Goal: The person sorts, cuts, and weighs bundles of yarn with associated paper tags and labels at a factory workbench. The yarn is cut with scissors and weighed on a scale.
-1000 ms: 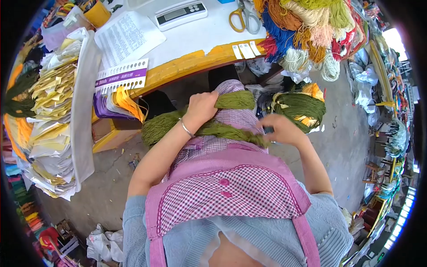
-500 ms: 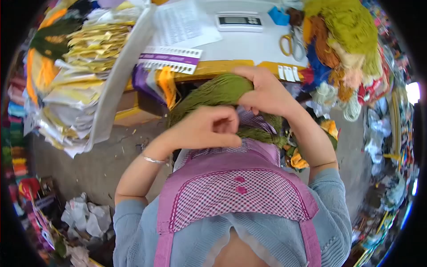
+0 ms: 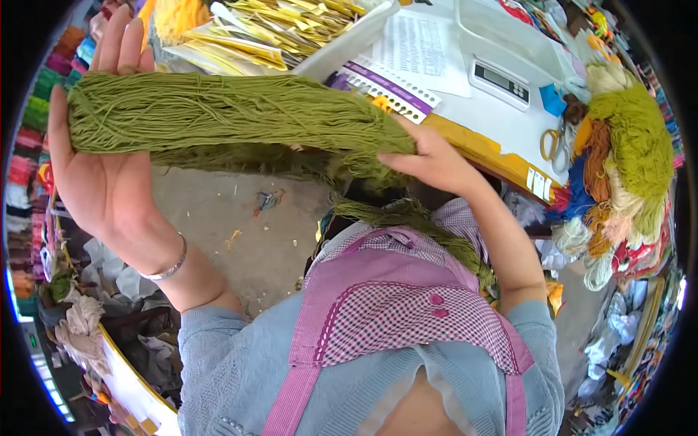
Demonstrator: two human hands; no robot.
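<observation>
A skein of olive green thread (image 3: 225,112) is stretched wide between my hands. My left hand (image 3: 109,182), with a silver bracelet at the wrist, stands palm up at the far left, fingers spread, thumb apart, the skein's end looped round it. My right hand (image 3: 425,156) grips the other end of the skein, its fingers wrapped round the strands. More green thread (image 3: 407,218) lies across my lap on the pink apron (image 3: 407,320).
On the white table (image 3: 454,120) are a scale (image 3: 502,83), a printed sheet (image 3: 422,54), a clear tray (image 3: 509,33), scissors (image 3: 556,149) and a punched purple-white card (image 3: 392,87). Coloured yarn (image 3: 632,138) hangs at the right. A bin of packets (image 3: 276,36) stands at upper left.
My left hand has moved far to the left and opened, and the green skein is now drawn out straight. My right hand still holds its end. The view has turned.
</observation>
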